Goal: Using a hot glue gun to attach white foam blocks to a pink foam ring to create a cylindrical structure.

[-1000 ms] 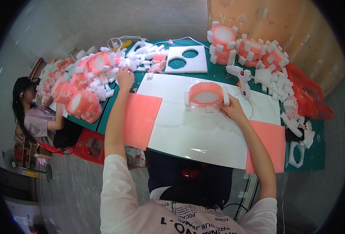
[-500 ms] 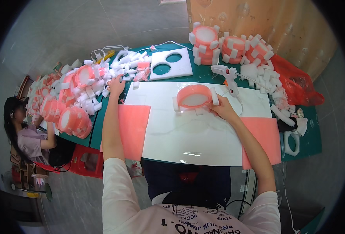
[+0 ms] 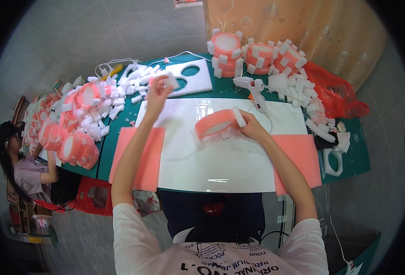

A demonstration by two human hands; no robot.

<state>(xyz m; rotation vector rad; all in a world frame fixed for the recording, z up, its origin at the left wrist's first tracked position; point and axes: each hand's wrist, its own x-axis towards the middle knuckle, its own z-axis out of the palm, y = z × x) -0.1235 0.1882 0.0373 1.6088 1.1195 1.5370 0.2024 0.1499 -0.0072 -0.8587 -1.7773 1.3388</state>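
My left hand (image 3: pixel 156 92) is raised over the far left of the white board (image 3: pixel 211 167). Its fingers pinch a small white foam block (image 3: pixel 172 82), slightly blurred. On the right, my right hand (image 3: pixel 254 128) grips a pink foam ring (image 3: pixel 213 121) by its right side, where a white block is attached. The ring is tilted above the board and has a pale round face and further white blocks on its rim. A white glue gun (image 3: pixel 253 86) lies beyond my right hand, its long nozzle toward the right.
Pink foam sheets (image 3: pixel 138 158) lie at both board ends. Foam pieces (image 3: pixel 97 121) heap up at left; stacked pink rings (image 3: pixel 227 50) stand at the back. A white foam panel (image 3: pixel 200 82) with round holes lies behind. A red bag (image 3: pixel 331 91) sits right. Another person (image 3: pixel 33 169) works far left.
My left hand has left the foam pile with a white block and moved right, over the board. My right hand has tilted the ring. The whole view has shifted slightly.
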